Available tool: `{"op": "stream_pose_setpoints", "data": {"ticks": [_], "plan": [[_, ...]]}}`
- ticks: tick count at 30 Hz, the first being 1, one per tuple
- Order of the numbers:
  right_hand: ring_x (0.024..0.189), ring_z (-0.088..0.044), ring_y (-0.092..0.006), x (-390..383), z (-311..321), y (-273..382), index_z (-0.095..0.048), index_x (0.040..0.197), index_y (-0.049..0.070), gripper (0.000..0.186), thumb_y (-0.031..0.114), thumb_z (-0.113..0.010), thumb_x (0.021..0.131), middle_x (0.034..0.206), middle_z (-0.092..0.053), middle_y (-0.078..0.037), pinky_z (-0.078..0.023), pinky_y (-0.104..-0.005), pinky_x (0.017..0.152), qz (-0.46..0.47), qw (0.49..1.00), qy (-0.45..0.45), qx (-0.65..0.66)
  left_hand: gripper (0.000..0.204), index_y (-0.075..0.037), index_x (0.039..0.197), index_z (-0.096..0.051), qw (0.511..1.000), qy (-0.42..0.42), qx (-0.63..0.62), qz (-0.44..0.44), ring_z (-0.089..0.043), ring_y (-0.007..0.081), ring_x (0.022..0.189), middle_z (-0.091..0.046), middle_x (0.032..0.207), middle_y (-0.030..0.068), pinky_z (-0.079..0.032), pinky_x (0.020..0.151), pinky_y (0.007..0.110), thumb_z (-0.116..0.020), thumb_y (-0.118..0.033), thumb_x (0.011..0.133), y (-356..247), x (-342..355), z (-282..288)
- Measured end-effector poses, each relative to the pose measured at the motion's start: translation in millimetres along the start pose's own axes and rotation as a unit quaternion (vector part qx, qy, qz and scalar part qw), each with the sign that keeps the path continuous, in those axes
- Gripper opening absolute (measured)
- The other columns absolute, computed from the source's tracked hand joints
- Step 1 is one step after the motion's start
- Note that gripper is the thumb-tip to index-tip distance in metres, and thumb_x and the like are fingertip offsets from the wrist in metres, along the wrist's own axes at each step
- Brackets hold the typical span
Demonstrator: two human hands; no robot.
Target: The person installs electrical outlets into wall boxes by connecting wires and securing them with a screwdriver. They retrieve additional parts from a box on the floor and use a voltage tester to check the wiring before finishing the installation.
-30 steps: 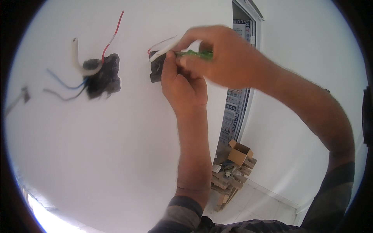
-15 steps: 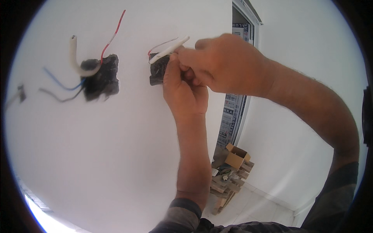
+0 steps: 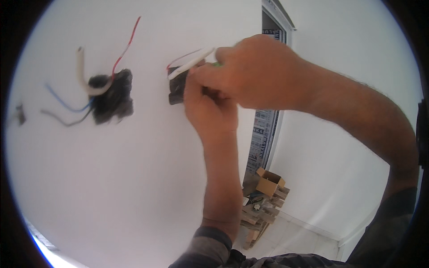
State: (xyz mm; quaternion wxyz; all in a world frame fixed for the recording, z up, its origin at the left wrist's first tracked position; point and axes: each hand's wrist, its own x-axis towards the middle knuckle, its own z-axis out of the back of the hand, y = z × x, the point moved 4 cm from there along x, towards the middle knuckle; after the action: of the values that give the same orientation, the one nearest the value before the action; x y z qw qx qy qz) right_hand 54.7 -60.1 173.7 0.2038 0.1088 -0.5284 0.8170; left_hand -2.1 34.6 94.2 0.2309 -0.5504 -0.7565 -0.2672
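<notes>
Against the white wall, both my hands meet at a black recessed wall box (image 3: 177, 91). My left hand (image 3: 209, 114) comes up from below, its fingers closed at the box's right side. Reaching in from the right, my right hand (image 3: 268, 73) has its fingers pinched together over the left fingertips. What they grip is hidden, though a small green bit (image 3: 217, 64) shows by the right fingers. A thick white cable (image 3: 190, 65) slants out of the box just beside the fingertips. Behind it a thin red-and-grey wire (image 3: 181, 58) rises.
Left of my hands is a second black wall box (image 3: 114, 102) with a white cable (image 3: 81, 69), a red wire (image 3: 126, 47), a blue wire (image 3: 62, 99) and a dark wire (image 3: 67, 123) sticking out. Below right, a wooden pallet (image 3: 257, 216) carries an open cardboard box (image 3: 270, 182).
The view has shifted slightly, so the wall boxes sit a little lower and further left. My right hand has closed further over the left fingertips, and the green bit now shows.
</notes>
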Motion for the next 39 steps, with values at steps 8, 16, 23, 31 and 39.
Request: {"op": "stream_pose_setpoints", "data": {"ticks": [8,16,23,31,39], "plan": [[0.064,-0.070,-0.0221,-10.5,-7.9,-13.6,-0.066,0.105,0.005,0.016,0.010,-0.064,0.090,0.065,-0.065,-0.011,-0.054,-0.0317,0.056,-0.381,0.762,-0.002,0.523,0.014,-0.001,0.109,-0.058,0.973,0.211,-0.090,0.018,-0.060,0.0108,0.082,-0.060,0.090,0.0015,-0.055,0.072,0.028,-0.049,-0.011,0.104,-8.8,11.2,19.0],[0.069,-0.073,-0.0341,-9.3,3.4,2.1,-0.065,0.107,0.003,0.023,0.018,-0.064,0.090,0.077,-0.071,-0.018,-0.057,-0.0431,0.061,-0.009,0.999,-0.007,0.035,0.017,-0.004,0.108,-0.061,1.000,0.008,0.026,0.014,-0.048,0.0071,0.069,-0.057,0.085,-0.0012,-0.037,0.054,0.023,-0.049,-0.015,0.105,-6.7,-11.3,-4.9],[0.049,-0.054,-0.0140,-17.4,-6.1,-11.7,-0.060,0.112,0.001,0.025,0.021,-0.063,0.097,0.061,-0.059,-0.008,-0.047,-0.0314,0.050,-0.421,0.687,0.151,0.572,0.019,-0.002,0.111,-0.062,0.995,0.079,0.052,0.013,-0.046,0.0058,0.066,-0.055,0.081,-0.0021,-0.035,0.053,0.022,-0.050,-0.015,0.105,-13.3,0.3,9.5],[0.067,-0.072,-0.0285,-14.8,-8.1,-6.2,-0.070,0.106,-0.003,0.027,0.019,-0.060,0.094,0.081,-0.073,-0.017,-0.058,-0.0377,0.061,-0.074,0.997,0.001,-0.004,0.016,-0.002,0.113,-0.062,0.998,0.040,0.027,0.041,-0.043,0.0057,0.065,-0.052,0.076,-0.0036,-0.034,0.053,0.022,-0.053,-0.011,0.103,-13.5,-8.1,1.4],[0.054,-0.056,-0.0245,-11.1,-3.1,-17.6,-0.066,0.085,-0.002,0.022,0.019,-0.063,0.093,0.063,-0.060,-0.015,-0.051,-0.0331,0.055,-0.347,0.798,0.085,0.486,0.016,-0.003,0.114,-0.062,0.996,0.059,0.057,0.028,-0.044,0.0050,0.065,-0.052,0.077,-0.0045,-0.034,0.052,0.022,-0.054,-0.012,0.103,-19.6,-0.9,3.5]]}}
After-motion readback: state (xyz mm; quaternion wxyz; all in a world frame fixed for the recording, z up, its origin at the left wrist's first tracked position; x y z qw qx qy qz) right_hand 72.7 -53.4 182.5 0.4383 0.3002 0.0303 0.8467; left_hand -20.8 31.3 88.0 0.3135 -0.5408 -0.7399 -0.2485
